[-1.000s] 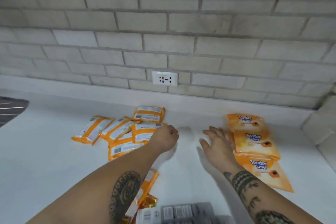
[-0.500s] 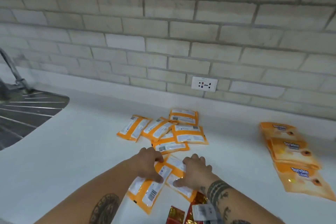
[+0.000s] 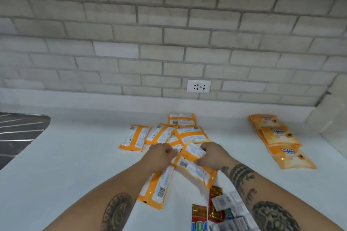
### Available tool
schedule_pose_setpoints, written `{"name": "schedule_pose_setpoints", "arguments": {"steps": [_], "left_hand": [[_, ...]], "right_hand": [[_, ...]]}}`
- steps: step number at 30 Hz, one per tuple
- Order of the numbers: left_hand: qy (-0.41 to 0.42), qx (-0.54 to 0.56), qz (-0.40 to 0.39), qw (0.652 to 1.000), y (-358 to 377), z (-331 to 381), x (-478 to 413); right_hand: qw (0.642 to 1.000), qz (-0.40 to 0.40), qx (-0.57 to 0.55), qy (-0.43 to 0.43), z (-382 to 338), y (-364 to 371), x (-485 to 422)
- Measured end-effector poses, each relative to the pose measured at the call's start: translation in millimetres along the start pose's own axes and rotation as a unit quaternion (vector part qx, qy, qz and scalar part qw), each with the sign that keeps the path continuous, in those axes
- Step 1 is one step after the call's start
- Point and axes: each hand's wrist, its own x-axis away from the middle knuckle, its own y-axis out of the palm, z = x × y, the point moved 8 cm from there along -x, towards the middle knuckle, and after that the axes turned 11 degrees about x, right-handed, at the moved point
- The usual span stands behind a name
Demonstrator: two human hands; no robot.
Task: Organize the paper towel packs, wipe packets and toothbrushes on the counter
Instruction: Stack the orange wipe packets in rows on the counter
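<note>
orange packet (image 3: 193,151), label side up, gripped at its left end by the left hand (image 3: 161,153) and at its right end by the right hand (image 3: 212,154), fingers curled round it, over the middle of the counter (image 3: 75,155). a second packet (image 3: 198,171) is overlapped by it. a loose pile of packets (image 3: 180,131) is seen just behind the hands. three overlapping packs (image 3: 277,137) are laid in a row near the right edge. toothbrush packs (image 3: 229,210), blurred, are seen at the front edge beside red sachets (image 3: 199,215).
</note>
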Motion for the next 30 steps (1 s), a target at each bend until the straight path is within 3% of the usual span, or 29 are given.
{"name": "schedule_pose_setpoints", "arguments": {"steps": [6,9,12,15,17,22,27,30], "left_hand": [[0.051,0.200,0.022,0.978,-11.9,66.2,-3.4],[0.095,0.250,0.090,0.959,-29.3,83.2,-7.3],[0.111,0.280,0.143,0.943,-45.3,88.0,-8.8],[0.118,0.308,0.173,0.928,-53.5,86.2,-12.7],[0.114,0.321,0.165,0.926,-54.7,86.3,-14.7],[0.131,0.350,0.145,0.916,-58.3,94.6,-8.7],[0.192,0.407,0.029,0.892,-65.4,102.8,3.8],[0.239,0.353,-0.050,0.903,-66.3,108.0,8.1]], "right_hand": [[0.982,0.041,-0.184,-0.026,-15.1,-51.9,23.3],[0.973,0.089,-0.212,-0.031,-17.9,-73.0,30.7],[0.926,0.147,-0.347,0.003,-2.9,-83.0,33.5],[0.864,0.110,-0.491,0.038,7.5,-70.7,36.6],[0.851,0.089,-0.517,0.039,6.9,-63.8,36.4],[0.831,0.151,-0.532,0.061,9.9,-73.1,39.6],[0.801,0.148,-0.574,0.085,18.2,-79.4,36.1],[0.778,0.080,-0.613,0.111,15.3,-74.9,37.4]]}}
